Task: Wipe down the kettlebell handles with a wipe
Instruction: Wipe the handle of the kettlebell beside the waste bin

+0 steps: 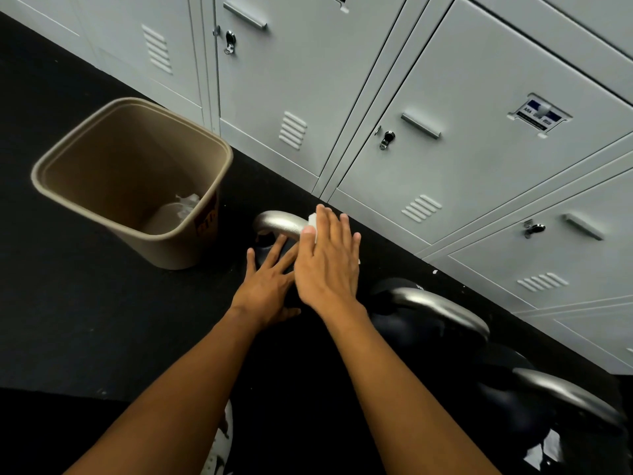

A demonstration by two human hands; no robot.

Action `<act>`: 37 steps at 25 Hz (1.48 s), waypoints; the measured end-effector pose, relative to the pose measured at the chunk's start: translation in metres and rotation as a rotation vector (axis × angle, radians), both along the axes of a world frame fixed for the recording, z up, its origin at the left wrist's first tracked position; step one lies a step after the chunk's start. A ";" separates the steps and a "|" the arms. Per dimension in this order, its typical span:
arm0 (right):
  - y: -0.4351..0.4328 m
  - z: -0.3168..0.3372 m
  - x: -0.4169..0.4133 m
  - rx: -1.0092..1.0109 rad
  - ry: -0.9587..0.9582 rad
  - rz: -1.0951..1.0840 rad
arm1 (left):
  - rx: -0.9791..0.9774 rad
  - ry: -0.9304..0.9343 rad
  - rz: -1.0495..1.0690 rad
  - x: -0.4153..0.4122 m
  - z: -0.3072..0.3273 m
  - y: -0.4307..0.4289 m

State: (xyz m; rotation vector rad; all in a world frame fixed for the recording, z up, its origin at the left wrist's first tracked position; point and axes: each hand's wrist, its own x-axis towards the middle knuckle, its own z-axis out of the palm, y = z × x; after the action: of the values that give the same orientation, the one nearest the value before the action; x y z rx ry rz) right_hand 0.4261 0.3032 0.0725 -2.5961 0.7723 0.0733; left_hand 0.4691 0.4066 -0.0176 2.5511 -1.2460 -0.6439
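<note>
Wipe [312, 221] pressed on first kettlebell handle [277, 222] under right hand [329, 265], grip flat; left hand [267, 286] grip spread, empty. Second handle [442, 310], third handle [565, 392] likely remain.

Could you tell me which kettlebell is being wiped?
The kettlebell beside the tan bin, the only one touched: the right hand presses a wipe onto its handle.
</note>
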 end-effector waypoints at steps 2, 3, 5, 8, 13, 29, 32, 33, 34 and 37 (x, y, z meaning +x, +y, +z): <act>0.015 -0.001 -0.008 -0.119 -0.029 0.094 | 0.000 0.047 0.018 -0.002 0.006 0.000; 0.017 -0.003 -0.018 -0.165 -0.046 0.139 | -0.004 0.057 0.019 -0.003 0.007 0.000; 0.009 -0.006 -0.035 -0.166 -0.045 0.167 | -0.002 0.021 -0.004 -0.002 0.006 0.000; -0.009 -0.003 -0.018 -0.009 -0.011 0.055 | 0.019 0.003 -0.031 0.003 -0.003 -0.001; 0.011 0.002 -0.011 -0.119 -0.017 0.148 | -0.010 0.028 0.008 -0.002 0.000 0.001; -0.007 0.001 -0.003 -0.117 0.036 0.128 | -0.032 0.013 -0.009 0.002 -0.001 0.001; 0.013 0.005 0.015 -0.134 0.052 0.145 | -0.052 0.056 0.045 -0.001 0.004 0.002; 0.021 0.004 0.011 -0.190 0.037 0.195 | -0.041 0.071 0.049 -0.002 0.009 0.002; 0.025 0.002 0.001 -0.246 0.011 0.236 | -0.024 0.073 0.039 -0.003 0.011 0.002; 0.006 0.002 -0.019 -0.237 0.005 0.223 | -0.020 0.043 -0.002 0.000 0.007 0.001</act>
State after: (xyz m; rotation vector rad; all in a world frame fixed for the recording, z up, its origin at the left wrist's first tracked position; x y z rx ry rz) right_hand 0.4074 0.3089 0.0746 -2.8997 0.5172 0.0570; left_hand 0.4691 0.4079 -0.0108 2.5071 -1.2349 -0.6795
